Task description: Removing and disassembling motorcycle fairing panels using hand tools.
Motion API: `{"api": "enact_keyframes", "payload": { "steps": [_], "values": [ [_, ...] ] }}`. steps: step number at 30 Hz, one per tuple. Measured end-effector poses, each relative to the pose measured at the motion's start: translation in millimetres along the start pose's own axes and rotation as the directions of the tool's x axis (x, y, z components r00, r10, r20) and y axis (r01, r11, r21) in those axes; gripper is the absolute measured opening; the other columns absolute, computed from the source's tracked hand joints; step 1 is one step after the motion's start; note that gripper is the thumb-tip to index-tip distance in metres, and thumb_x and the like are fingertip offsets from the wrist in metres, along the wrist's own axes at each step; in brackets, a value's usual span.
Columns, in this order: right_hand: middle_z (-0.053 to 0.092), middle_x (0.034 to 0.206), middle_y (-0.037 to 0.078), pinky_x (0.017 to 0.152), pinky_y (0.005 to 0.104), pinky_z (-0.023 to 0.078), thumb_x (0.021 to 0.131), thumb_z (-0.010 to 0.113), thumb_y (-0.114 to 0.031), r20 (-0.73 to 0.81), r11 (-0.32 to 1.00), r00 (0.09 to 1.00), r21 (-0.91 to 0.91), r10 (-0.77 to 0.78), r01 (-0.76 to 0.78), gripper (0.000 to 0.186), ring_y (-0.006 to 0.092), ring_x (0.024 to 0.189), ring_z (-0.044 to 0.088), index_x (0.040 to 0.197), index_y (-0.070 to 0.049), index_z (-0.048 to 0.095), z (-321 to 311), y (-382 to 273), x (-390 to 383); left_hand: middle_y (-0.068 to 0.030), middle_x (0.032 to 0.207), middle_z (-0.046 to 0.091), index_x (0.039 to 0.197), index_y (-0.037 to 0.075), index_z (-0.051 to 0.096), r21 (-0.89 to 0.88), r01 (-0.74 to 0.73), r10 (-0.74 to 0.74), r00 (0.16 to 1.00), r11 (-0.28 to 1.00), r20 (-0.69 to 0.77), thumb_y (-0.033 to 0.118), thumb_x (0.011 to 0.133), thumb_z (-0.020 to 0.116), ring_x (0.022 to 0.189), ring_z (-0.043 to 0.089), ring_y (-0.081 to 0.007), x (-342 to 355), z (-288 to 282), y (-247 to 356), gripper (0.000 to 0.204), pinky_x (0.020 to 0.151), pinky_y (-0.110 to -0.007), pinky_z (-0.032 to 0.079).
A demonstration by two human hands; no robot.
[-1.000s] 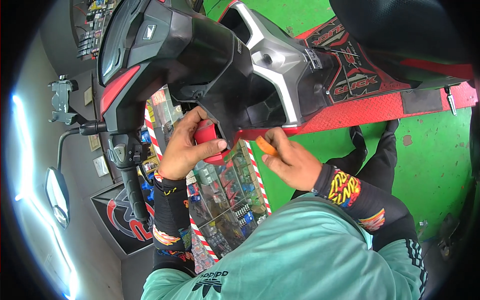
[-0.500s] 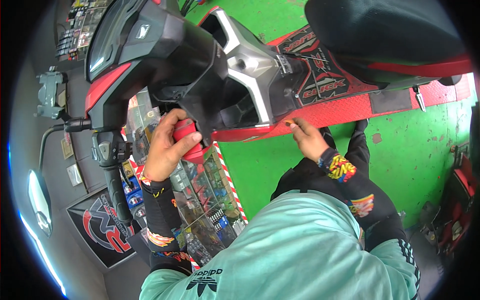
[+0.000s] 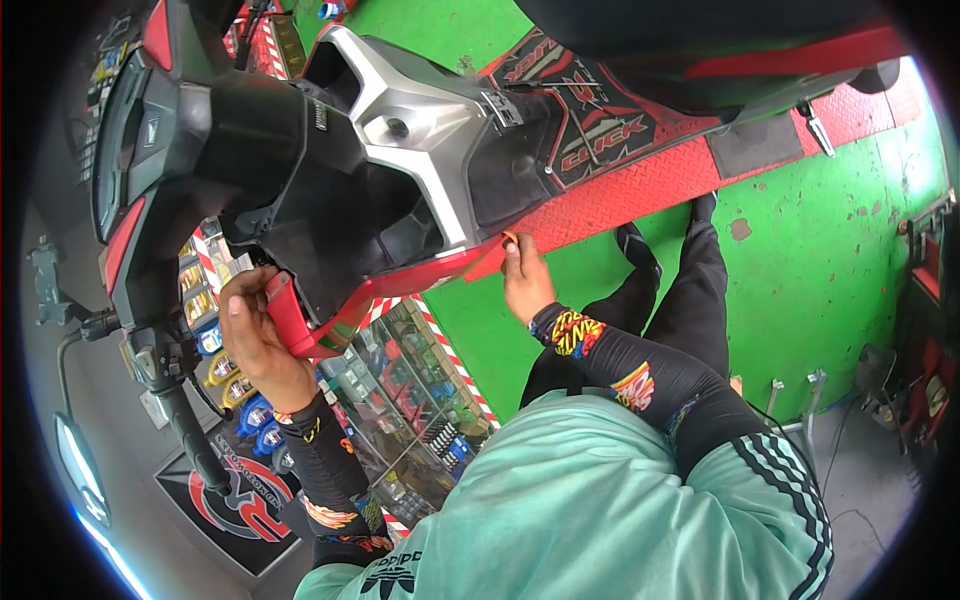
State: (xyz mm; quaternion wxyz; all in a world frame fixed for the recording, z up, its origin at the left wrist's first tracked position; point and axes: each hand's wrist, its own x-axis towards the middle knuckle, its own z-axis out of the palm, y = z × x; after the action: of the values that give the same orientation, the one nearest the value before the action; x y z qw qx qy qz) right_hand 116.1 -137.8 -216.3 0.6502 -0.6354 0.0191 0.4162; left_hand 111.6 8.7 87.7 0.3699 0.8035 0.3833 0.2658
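A scooter with a silver-and-black inner leg shield stands lengthwise before me. Along its near side runs a glossy red side panel. At the panel's front end my left hand is closed on the red edge, its fingers partly hidden behind it. A dark gap shows between that end and the black bodywork. Further right, my right hand pinches a small orange piece against the panel's rear end, beside the footboard. Most of the orange piece is hidden by the fingers, so its kind is unclear.
The handlebar grip and mirror jut out at the left. Under the scooter lies a red ramp on a green floor. A glass display case stands below the left arm; the black seat overhangs at far right.
My view has shifted, so the scooter sits further left. My left thumb has come off the panel's outer face. My right hand has brought the orange piece up to the panel's rear end.
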Motion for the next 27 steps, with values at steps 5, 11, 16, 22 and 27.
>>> {"api": "enact_keyframes", "payload": {
  "steps": [5, 11, 16, 22, 27],
  "values": [
    [0.067, 0.083, 0.028, 0.072, 0.0573, 0.051, 0.106, 0.045, -0.023, 0.142, 0.904, 0.964, -0.341, -0.223, 0.259, 0.023, 0.0485, 0.081, 0.067, 0.112, -0.002, 0.051, -16.4, -15.1, 15.5, -0.0143, 0.111, 0.063, 0.118, -0.004, 0.059, -0.08, -0.007, 0.008, 1.0, 0.997, 0.02, 0.035, 0.105, 0.045, 0.106, 0.059, -0.0215, 0.6, -4.6, -5.6, 0.044, 0.099, -0.036, 0.047],
    [0.067, 0.087, 0.029, 0.074, 0.0578, 0.051, 0.105, 0.048, -0.022, 0.318, 0.836, 0.932, -0.454, -0.173, 0.31, 0.024, 0.0481, 0.086, 0.067, 0.117, -0.001, 0.053, -50.6, -9.7, 25.9, -0.0193, 0.12, 0.06, 0.121, -0.004, 0.057, -0.083, -0.152, 0.142, 0.984, 0.985, -0.11, 0.035, 0.105, 0.045, 0.111, 0.059, -0.0267, -1.1, -5.8, -15.4, 0.044, 0.1, -0.041, 0.048],
    [0.069, 0.093, 0.03, 0.082, 0.0547, 0.052, 0.097, 0.049, -0.016, 0.101, 0.915, 0.993, -0.402, 0.067, -0.021, 0.026, 0.0465, 0.092, 0.067, 0.116, -0.001, 0.057, -91.6, 81.8, 35.2, -0.0188, 0.121, 0.054, 0.132, -0.004, 0.047, 0.619, -0.454, 0.736, 0.591, 0.641, -0.33, 0.028, 0.104, 0.048, 0.108, 0.058, -0.029, -88.8, -11.4, -71.2, 0.043, 0.092, -0.043, 0.05],
    [0.073, 0.091, 0.022, 0.084, 0.049, 0.054, 0.096, 0.047, -0.017, 0.407, 0.931, 0.899, -0.365, 0.16, 0.0, 0.029, 0.0408, 0.091, 0.07, 0.118, -0.001, 0.059, -113.8, 102.0, 58.6, -0.016, 0.126, 0.05, 0.138, -0.002, 0.04, 0.037, 0.358, -0.358, 0.934, 0.933, -0.002, 0.027, 0.098, 0.063, 0.106, 0.054, -0.0242, -242.4, 87.4, -231.5, 0.054, 0.098, -0.04, 0.043],
    [0.074, 0.086, 0.015, 0.078, 0.047, 0.053, 0.1, 0.05, -0.021, 0.551, 0.909, 0.832, -0.317, -0.057, 0.272, 0.026, 0.0363, 0.086, 0.071, 0.113, -0.001, 0.06, -129.5, 105.8, 106.7, -0.0115, 0.13, 0.055, 0.14, 0.0, 0.04, -0.298, 0.258, -0.269, 0.963, 0.919, 0.004, 0.028, 0.096, 0.071, 0.12, 0.053, -0.0217, -182.4, 210.1, -375.8, 0.06, 0.108, -0.038, 0.039]
  ]
}}
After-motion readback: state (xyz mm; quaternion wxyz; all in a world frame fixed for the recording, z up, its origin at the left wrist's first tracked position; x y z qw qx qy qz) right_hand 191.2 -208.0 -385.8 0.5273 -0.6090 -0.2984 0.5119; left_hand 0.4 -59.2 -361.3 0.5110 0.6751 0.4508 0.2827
